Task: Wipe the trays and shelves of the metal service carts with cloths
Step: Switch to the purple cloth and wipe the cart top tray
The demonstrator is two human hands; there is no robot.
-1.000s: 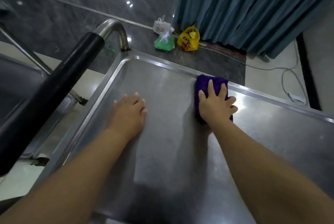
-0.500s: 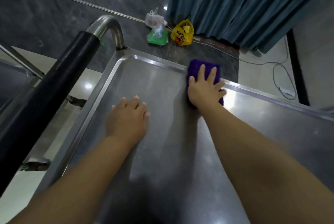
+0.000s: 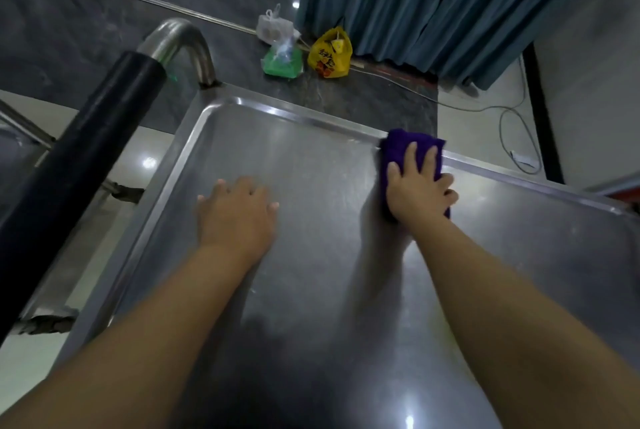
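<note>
We find the top tray (image 3: 277,113) of a metal cart being wiped. The right hand (image 3: 419,191) lies flat, fingers extended, pressing a purple cloth (image 3: 401,148) onto the tray floor, right of centre. The cloth's far edge touches the far rim. The left hand (image 3: 237,217) rests palm-down with straight fingers on bare steel, left of the cloth and apart from it, holding nothing.

The steel shows glare and faint smears but no clear line between wiped and unwiped, so we cannot tell how much of this tray is done. In our judgement much remains: the lower shelves are out of view, and what seems part of a second cart (image 3: 24,127) stands at the left edge.
</note>
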